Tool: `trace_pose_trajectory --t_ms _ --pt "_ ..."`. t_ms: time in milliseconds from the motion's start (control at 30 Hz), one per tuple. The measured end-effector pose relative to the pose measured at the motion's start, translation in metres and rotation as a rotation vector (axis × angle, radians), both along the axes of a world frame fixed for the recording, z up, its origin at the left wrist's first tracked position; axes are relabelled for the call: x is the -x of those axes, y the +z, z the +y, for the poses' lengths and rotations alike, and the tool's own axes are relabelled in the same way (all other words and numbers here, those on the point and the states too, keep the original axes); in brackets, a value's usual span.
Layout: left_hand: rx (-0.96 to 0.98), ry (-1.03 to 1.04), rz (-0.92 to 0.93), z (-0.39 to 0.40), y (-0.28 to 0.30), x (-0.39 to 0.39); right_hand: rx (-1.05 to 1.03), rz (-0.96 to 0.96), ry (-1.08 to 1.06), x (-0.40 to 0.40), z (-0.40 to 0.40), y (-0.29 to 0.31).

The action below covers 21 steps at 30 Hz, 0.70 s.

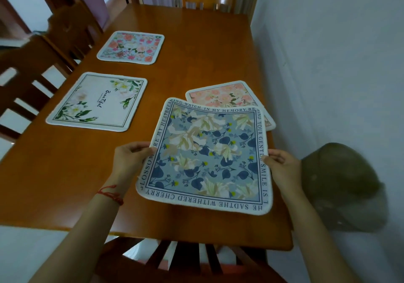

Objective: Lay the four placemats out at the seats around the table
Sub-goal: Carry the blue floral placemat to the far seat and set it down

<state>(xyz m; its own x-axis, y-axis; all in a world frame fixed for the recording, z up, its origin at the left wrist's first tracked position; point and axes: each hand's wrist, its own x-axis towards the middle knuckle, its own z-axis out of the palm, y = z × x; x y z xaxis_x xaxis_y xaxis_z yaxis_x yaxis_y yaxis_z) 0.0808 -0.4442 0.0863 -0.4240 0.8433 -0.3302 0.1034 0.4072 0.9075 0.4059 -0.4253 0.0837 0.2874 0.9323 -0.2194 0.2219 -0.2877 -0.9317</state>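
blue mat (pixel 207 153): navy leaves, cream lilies | pink mat (pixel 225 95): peach roses | white mat (pixel 98 103): green-white flowers | counter (pixel 196 48): orange-brown wood

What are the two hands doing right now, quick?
Left hand: pinching the left edge of the blue flowered placemat.
Right hand: pinching the right edge of the same placemat.

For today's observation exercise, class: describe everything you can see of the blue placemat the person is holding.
The blue placemat is a soft, cloth-like square with rounded corners and a pale edge. Cream flowers and dark blue leaves fill a light blue middle, framed by a border of dark capital lettering. The left hand and right hand pinch its side edges, holding it over the wooden table. Its far edge curls and overlaps the view of the pink placemat.
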Motion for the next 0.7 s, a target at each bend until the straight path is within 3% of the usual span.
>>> trace_pose_trajectory --t_ms 700 --pt "-0.067 0.058 -0.122 -0.193 0.047 0.022 -0.112 0.106 -0.114 0.029 -0.185 0.044"
